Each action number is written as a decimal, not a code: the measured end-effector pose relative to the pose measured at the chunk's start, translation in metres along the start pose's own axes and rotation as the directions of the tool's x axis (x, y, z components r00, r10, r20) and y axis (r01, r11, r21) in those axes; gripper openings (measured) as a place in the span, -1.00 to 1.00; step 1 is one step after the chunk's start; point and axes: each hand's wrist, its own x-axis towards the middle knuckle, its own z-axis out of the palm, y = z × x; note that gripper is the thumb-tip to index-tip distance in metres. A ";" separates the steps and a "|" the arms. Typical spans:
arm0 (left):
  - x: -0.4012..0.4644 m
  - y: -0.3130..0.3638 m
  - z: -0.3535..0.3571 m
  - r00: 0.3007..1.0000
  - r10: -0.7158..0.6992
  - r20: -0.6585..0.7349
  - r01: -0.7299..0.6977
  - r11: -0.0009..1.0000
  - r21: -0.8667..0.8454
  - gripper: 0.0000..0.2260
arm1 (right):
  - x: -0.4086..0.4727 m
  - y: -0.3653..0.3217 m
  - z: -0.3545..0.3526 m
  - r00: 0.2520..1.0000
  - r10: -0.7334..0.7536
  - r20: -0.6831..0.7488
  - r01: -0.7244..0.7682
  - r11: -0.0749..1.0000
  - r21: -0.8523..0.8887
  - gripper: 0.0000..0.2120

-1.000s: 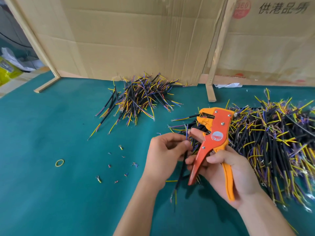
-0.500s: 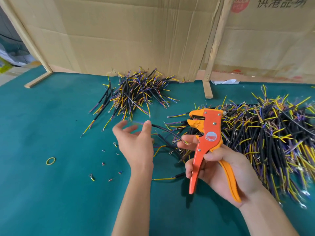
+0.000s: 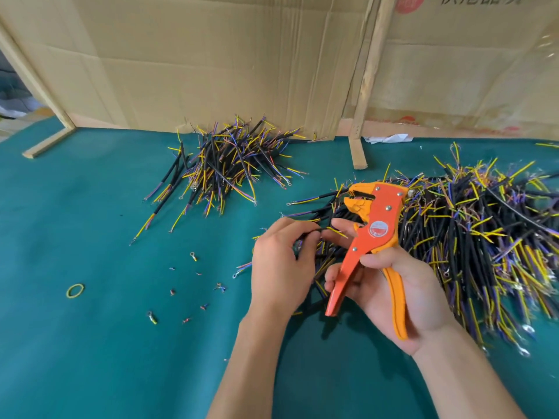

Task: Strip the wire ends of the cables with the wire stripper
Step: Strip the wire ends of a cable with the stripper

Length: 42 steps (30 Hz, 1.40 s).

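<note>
Fingers (image 3: 305,234) of the left hand (image 3: 279,267) are curled and pinch a black cable (image 3: 317,230) near its end, where thin yellow and purple wires stick out to the right. Just past those wires, the index finger of the right hand (image 3: 393,288) reaches out straight toward the cable end; whether it touches it is hard to tell. The other right fingers and the thumb wrap round the orange wire stripper (image 3: 370,237), which stands nearly upright with its handles spread a little and its head pointing up and left, above both sets of fingertips.

Behind and to the right of the right hand lies a large heap of cables (image 3: 478,231), black with yellow and purple ends. A smaller pile (image 3: 225,164) lies well beyond the left fingers, close to the cardboard wall (image 3: 196,62). Left of the left hand, small cut scraps (image 3: 193,257) are scattered on the green mat (image 3: 90,358), and further left lies a yellow rubber band (image 3: 75,290).
</note>
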 end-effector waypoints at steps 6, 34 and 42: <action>-0.001 0.006 0.001 0.992 -0.062 -0.112 0.060 0.998 -0.017 -0.88 | 0.002 0.004 -0.001 1.000 -0.018 -0.013 0.017 0.998 -0.055 -0.46; -0.001 0.000 -0.003 0.931 -0.364 -0.033 0.301 0.814 -0.497 -0.79 | 0.001 0.003 0.010 0.996 0.065 -0.059 -0.064 0.998 0.020 -0.53; -0.002 -0.001 -0.005 0.916 -0.326 -0.234 0.227 0.902 -0.367 -0.82 | 0.000 0.001 0.005 0.974 0.219 0.049 -0.216 0.974 -0.070 -0.44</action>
